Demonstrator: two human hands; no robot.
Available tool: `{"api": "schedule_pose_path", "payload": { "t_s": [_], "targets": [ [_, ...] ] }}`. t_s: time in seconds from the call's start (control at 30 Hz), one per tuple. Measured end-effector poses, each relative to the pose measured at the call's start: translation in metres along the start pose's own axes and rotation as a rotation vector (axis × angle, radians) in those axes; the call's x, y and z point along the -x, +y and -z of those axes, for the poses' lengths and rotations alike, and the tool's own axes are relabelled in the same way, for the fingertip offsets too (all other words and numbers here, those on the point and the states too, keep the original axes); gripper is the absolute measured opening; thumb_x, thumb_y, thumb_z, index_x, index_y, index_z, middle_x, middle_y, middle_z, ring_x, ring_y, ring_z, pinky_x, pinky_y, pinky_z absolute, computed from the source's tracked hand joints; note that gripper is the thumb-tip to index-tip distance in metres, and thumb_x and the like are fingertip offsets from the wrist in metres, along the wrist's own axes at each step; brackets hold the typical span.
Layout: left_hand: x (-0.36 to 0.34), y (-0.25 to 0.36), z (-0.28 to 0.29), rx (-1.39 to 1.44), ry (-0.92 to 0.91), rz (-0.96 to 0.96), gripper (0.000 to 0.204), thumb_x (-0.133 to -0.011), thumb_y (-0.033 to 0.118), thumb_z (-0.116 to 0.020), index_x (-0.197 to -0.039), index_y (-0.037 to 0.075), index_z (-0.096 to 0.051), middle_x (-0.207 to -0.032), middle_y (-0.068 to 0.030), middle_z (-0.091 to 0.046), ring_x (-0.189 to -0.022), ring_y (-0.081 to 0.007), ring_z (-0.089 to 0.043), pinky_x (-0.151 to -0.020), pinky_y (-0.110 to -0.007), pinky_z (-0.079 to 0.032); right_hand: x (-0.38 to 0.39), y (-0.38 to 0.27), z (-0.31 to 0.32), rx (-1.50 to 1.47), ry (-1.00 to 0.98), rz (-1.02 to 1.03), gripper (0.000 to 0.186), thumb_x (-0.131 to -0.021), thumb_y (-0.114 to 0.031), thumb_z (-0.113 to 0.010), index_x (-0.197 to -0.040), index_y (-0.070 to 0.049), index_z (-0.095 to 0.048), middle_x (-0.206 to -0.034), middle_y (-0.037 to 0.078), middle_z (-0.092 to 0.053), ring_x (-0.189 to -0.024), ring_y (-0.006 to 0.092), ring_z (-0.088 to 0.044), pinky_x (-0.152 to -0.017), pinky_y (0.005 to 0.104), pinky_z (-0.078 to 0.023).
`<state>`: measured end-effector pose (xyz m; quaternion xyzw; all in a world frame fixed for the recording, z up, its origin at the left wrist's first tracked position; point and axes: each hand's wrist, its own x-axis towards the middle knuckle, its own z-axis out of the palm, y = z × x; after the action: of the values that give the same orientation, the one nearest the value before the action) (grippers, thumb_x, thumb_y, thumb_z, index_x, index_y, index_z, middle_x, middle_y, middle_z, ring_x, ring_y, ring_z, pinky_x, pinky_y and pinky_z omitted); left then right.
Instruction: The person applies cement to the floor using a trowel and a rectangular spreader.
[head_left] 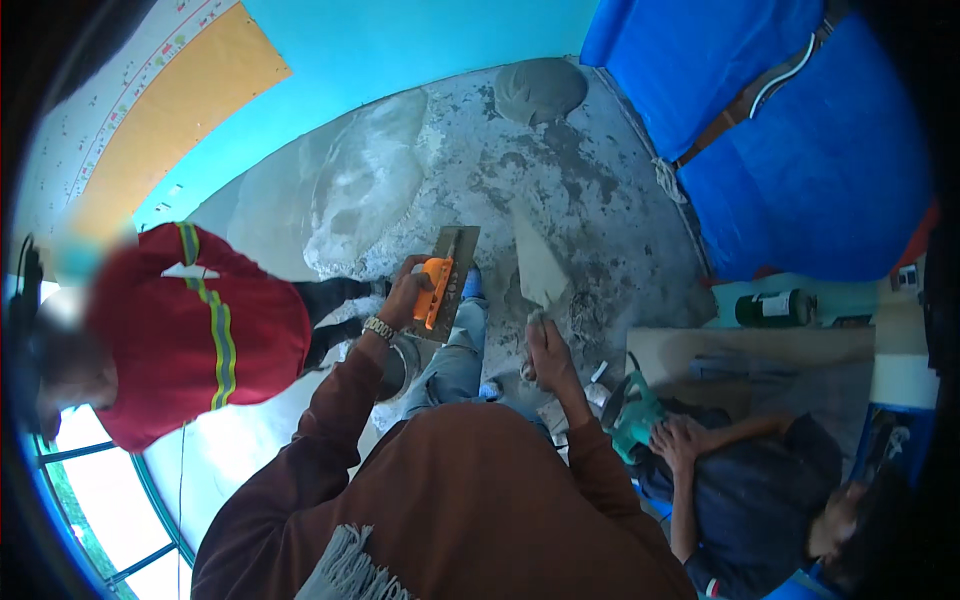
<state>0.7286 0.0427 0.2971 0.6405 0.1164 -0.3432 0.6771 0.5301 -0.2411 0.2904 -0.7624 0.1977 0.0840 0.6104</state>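
Observation:
My left hand [405,295] grips the orange handle of a flat steel finishing trowel [450,265], held up in front of my body. My right hand [545,360] is closed on the handle of a pointed trowel [541,260], whose triangular blade points away from me over the rough, patchy concrete floor [600,190]. Beside my left forearm sits a bucket [400,375], partly hidden. My feet in blue footwear show below the tools.
A person in red [210,330] stands at left. Another person in dark clothes [750,490] is at lower right beside a green power tool [630,420] and a board [780,350]. Behind are a mortar heap [540,92], blue sheets [800,180], a green cylinder [775,308] and a turquoise wall [410,35].

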Motion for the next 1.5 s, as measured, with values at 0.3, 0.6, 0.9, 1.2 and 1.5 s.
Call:
{"api": "schedule_pose_path", "payload": {
  "t_s": [0.3,0.6,0.9,1.2,1.5],
  "targets": [
    [-0.196,0.12,-0.013,-0.591,0.083,-0.35,0.054,-0.105,0.043,-0.063,-0.137,0.001,-0.052,-0.102,-0.0124,-0.075,-0.092,-0.0238,-0.074,-0.082,-0.037,-0.059,-0.14,-0.066,0.032,0.785,-0.106,0.126,0.042,-0.101,-0.04,-0.063,-0.13,-0.01,-0.063,-0.101,0.025,-0.071,-0.096,0.0491,-0.07,-0.083,0.058,-0.055],
    [-0.312,0.244,-0.036,-0.804,-0.017,-0.326,0.044,-0.105,0.034,-0.063,-0.134,0.002,-0.054,-0.095,-0.0131,-0.076,-0.083,-0.0255,-0.076,-0.072,-0.04,-0.058,-0.375,-0.092,0.132,1.021,-0.048,0.249,0.041,-0.099,-0.037,-0.063,-0.137,-0.021,-0.064,-0.098,0.022,-0.071,-0.092,0.0464,-0.071,-0.079,0.0572,-0.058],
    [-0.445,0.307,-0.082,-0.787,0.182,-0.34,0.039,-0.101,0.029,-0.066,-0.132,0.007,-0.055,-0.091,-0.0157,-0.075,-0.081,-0.0322,-0.076,-0.071,-0.045,-0.058,-0.562,-0.14,0.228,0.993,-0.274,0.433,0.041,-0.099,-0.036,-0.063,-0.136,-0.02,-0.064,-0.095,0.019,-0.074,-0.088,0.0419,-0.072,-0.076,0.0535,-0.058],
    [-0.562,0.38,-0.167,-0.964,0.268,-0.363,0.043,-0.097,0.028,-0.068,-0.132,0.008,-0.055,-0.104,-0.0278,-0.073,-0.101,-0.0512,-0.069,-0.08,-0.055,-0.054,-0.729,-0.138,0.331,0.943,-0.33,0.407,0.037,-0.1,-0.035,-0.064,-0.13,-0.014,-0.065,-0.093,0.02,-0.074,-0.088,0.0426,-0.072,-0.074,0.0542,-0.057],
    [-0.621,0.419,-0.182,-0.875,0.293,-0.199,0.044,-0.1,0.036,-0.067,-0.133,0.007,-0.06,-0.106,-0.0231,-0.074,-0.099,-0.0432,-0.073,-0.084,-0.049,-0.056,-0.828,-0.167,0.367,1.039,-0.483,0.467,0.046,-0.101,-0.036,-0.063,-0.14,-0.013,-0.058,-0.095,0.02,-0.075,-0.087,0.0436,-0.072,-0.074,0.0569,-0.057]
  ]
}}
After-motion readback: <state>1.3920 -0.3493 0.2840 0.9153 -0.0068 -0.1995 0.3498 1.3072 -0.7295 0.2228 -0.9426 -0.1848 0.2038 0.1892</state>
